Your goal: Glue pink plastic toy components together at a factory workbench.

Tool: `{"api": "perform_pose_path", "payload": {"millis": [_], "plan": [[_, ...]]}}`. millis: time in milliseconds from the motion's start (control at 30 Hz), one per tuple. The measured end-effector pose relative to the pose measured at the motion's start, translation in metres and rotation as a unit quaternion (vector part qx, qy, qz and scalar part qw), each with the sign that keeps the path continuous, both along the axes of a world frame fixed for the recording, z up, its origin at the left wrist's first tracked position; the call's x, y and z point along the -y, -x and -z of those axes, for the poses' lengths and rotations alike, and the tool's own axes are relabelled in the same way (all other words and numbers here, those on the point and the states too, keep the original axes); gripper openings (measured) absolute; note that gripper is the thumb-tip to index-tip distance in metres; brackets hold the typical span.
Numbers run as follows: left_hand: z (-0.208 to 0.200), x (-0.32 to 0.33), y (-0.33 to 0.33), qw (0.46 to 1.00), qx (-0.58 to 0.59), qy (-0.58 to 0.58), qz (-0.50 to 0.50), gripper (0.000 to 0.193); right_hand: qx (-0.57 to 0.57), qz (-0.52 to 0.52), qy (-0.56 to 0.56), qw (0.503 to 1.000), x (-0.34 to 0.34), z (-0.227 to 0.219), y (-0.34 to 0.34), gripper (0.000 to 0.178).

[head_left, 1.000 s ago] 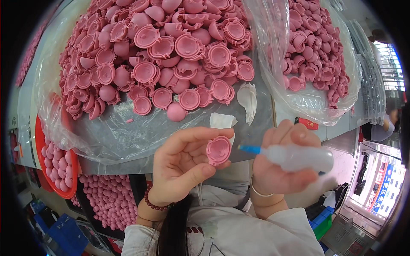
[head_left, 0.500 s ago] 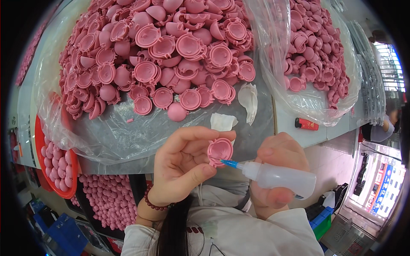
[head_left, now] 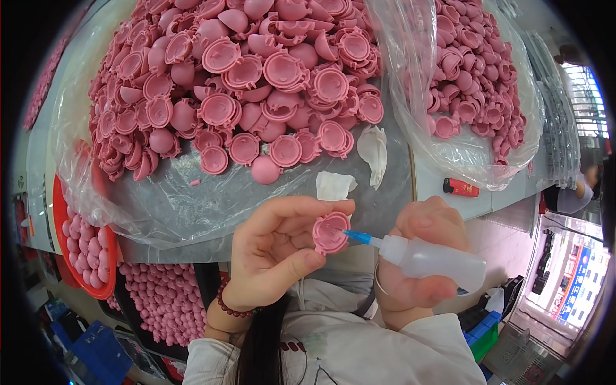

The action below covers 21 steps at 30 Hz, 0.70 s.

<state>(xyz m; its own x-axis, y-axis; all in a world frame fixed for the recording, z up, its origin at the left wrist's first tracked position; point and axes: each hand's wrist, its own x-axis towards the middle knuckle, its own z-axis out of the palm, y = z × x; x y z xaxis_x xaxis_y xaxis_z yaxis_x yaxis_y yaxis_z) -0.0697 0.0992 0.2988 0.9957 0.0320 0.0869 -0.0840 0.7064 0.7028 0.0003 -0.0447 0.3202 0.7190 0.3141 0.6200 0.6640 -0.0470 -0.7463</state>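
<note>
Between the thumb and fingers of my left hand (head_left: 273,250) is a pink plastic half-shell (head_left: 328,239), its hollow side turned up and toward the right. My right hand (head_left: 417,282) is wrapped round a translucent white squeeze bottle (head_left: 443,262), tilted so that its blue needle tip (head_left: 358,236) points left. The tip reaches the rim of the half-shell; whether it touches cannot be made out. Beyond my hands, a big heap of similar pink half-shells (head_left: 282,70) lies on clear plastic sheeting (head_left: 212,212).
A second heap of pink pieces (head_left: 471,70) sits in a clear bag at the right. White tissues (head_left: 335,185) and a red lighter (head_left: 461,187) lie on the table. A red basket (head_left: 110,256) and a dark crate hold round pink pieces (head_left: 163,298) at the left.
The bottle has drawn back slightly to the right, its blue tip moving from inside the half-shell's lower part up to its right rim. My left hand has barely moved and turned the half-shell a little.
</note>
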Motion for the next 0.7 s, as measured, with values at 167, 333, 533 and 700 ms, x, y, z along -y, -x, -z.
{"api": "perform_pose_path", "payload": {"millis": [167, 333, 533, 700], "plan": [[-0.004, 0.007, 0.001, 0.995, -0.070, -0.037, -0.055, 0.042, 0.007, 0.020, -0.027, 0.999, -0.001, 0.002, -0.002, 0.065], [-0.002, 0.004, 0.002, 0.995, -0.074, -0.035, -0.060, 0.041, 0.008, 0.052, -0.003, 0.999, 0.006, -0.003, -0.001, 0.052], [0.006, 0.000, 0.002, 1.000, 0.019, -0.007, -0.019, 0.039, 0.036, 0.056, 0.003, 0.998, 0.009, -0.001, 0.002, 0.060], [0.006, 0.001, 0.002, 0.999, 0.025, -0.005, -0.035, 0.038, 0.019, -0.002, -0.013, 1.000, 0.012, -0.006, 0.005, 0.045]]}}
